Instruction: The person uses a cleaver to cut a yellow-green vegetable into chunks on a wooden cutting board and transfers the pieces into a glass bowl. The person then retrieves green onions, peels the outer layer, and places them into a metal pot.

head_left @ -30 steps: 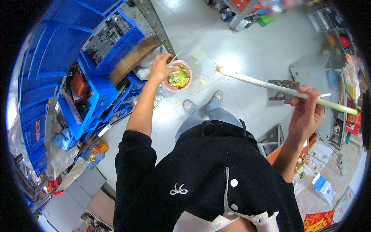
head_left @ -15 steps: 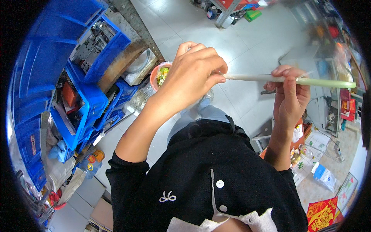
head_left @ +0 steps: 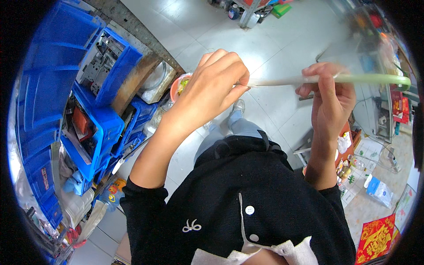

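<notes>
A long scallion (head_left: 375,78), white toward the left and pale green toward the right, is held nearly level in front of my body. My left hand (head_left: 213,84) pinches its white left end between thumb and fingers, knuckles up. Farther along, my right hand (head_left: 332,95) is closed round the stalk, thumb toward me. A thin, clear film-like strip shows on the stalk by the right thumb. The green end reaches past my right hand and bends at its tip. A short dark bar shows beside my right fingers; I cannot tell whether the hand holds it.
Left of me are stacked blue plastic bins (head_left: 95,132) holding metal parts. A pinkish bucket (head_left: 174,90) with green scraps stands beyond my left forearm. To the right, a table (head_left: 353,216) carries a blue-and-white carton (head_left: 379,191) and a red-and-gold paper (head_left: 375,238). A metal shelf stands ahead.
Both hands stay on the scallion. The left has shifted slightly left, and the right has risen a little in the picture, lifting the green end. The surroundings have shifted slightly.
</notes>
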A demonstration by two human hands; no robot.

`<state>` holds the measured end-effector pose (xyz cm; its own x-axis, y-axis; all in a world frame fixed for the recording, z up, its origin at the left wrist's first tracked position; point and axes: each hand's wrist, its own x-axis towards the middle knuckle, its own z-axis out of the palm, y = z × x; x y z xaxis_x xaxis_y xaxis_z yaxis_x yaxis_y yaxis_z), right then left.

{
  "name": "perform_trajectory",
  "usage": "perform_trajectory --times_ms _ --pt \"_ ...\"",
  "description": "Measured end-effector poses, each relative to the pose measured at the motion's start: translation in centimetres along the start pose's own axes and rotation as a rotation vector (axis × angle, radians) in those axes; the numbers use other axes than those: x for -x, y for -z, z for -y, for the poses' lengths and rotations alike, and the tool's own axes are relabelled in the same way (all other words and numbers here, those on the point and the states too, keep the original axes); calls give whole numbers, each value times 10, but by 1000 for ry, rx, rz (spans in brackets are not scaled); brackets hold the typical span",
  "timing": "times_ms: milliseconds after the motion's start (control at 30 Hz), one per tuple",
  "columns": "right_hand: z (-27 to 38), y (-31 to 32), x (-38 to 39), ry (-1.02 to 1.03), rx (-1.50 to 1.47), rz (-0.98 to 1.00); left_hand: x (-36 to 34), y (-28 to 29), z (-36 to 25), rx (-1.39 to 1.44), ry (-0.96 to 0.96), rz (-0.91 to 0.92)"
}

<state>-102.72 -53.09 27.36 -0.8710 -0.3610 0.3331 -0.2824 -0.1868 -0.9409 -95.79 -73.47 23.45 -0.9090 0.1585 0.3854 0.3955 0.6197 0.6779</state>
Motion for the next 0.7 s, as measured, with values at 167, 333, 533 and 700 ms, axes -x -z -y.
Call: perform_trajectory --times_ms 167,333,533,700 --pt "1 5 -2 -44 -33 -77 -2 -8 1 -104 -178 -147" --pt "1 12 -4 -126 -110 -92 -2 -7 2 -22 -211 -245" --pt "-1 20 -2 -217 -128 -138 1 -1 -1 39 -177 -237" --pt "-7 19 -3 -364 -165 -272 0 -4 -11 -51 -321 -366"
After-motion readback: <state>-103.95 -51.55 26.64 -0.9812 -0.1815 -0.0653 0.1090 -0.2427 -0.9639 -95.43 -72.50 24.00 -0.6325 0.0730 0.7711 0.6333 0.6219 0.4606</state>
